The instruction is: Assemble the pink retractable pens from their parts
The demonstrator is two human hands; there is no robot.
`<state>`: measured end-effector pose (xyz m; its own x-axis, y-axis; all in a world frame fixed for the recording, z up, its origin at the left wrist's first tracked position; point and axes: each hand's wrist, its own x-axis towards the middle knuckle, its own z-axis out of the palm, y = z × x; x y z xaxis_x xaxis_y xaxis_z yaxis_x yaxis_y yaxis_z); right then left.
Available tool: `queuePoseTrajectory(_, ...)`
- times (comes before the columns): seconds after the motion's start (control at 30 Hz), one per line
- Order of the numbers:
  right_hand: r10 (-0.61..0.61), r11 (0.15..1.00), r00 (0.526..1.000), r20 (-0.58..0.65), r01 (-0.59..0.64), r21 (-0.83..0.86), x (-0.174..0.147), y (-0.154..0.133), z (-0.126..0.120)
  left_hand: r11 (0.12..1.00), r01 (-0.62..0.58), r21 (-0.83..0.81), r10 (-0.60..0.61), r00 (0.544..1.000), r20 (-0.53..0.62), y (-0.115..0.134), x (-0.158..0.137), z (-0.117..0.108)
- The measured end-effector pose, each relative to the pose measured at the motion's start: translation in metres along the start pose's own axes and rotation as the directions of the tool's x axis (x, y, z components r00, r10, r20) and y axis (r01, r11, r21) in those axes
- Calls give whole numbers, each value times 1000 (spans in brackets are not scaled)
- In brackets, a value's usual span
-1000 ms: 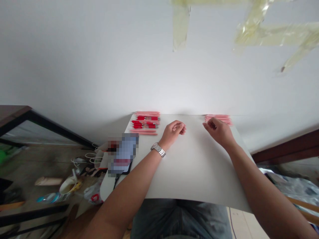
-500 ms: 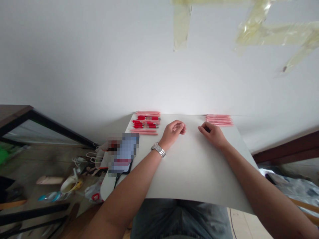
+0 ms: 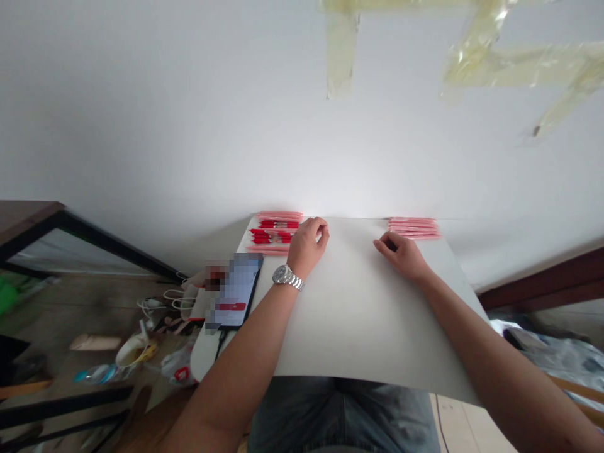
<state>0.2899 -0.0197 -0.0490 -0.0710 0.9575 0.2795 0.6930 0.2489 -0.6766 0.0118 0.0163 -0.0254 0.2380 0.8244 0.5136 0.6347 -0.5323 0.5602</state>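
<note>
My left hand point(image 3: 307, 244), with a silver watch point(image 3: 287, 277) on its wrist, hovers at the right ends of the left-hand pens. Its fingers are curled in, and nothing sticks out of them. Red pens point(image 3: 271, 236) lie there between pink pens point(image 3: 279, 216) behind and more pink ones in front; the hand hides some of their ends. My right hand point(image 3: 396, 251) rests loosely closed on the right half of the white table point(image 3: 358, 314), with nothing visible in it. Just behind it lies a row of several pink pens point(image 3: 414, 228).
A phone point(image 3: 236, 292) with a cable lies at the table's left edge, partly blurred out. The wall point(image 3: 283, 126) stands right behind the table, with yellowed tape point(image 3: 340, 56) above. On the floor at left are a bottle point(image 3: 101, 374) and plastic bags point(image 3: 177, 366).
My left hand has moved left, from the middle of the table to the right ends of the left-hand pens. My right hand has stayed put.
</note>
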Motion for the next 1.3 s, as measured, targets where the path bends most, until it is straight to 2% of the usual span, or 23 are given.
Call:
queuePoseTrajectory(0.13,1,1000,1000,2,-1,-5,0,0,0,952,76,297,-66,997,-46,-2,2,-9)
queuePoseTrajectory(0.33,-3,1000,1000,-2,3,-12,0,1,0,854,215,474,-193,977,-94,-7,-1,-12)
queuePoseTrajectory(0.53,2,1000,1000,4,-2,1,0,0,0,829,247,502,-238,968,-84,-11,-3,-14)
queuePoseTrajectory(0.8,14,1000,1000,9,-14,3,-1,-2,-1,805,228,548,-210,973,-96,-22,-5,-12)
queuePoseTrajectory(1.07,14,1000,1000,9,-14,1,0,-1,0,750,220,623,-239,969,-55,-19,-4,-14)
queuePoseTrajectory(1.3,20,1000,1000,14,-20,6,-1,-2,0,768,179,615,-224,975,-4,-17,-4,-12)
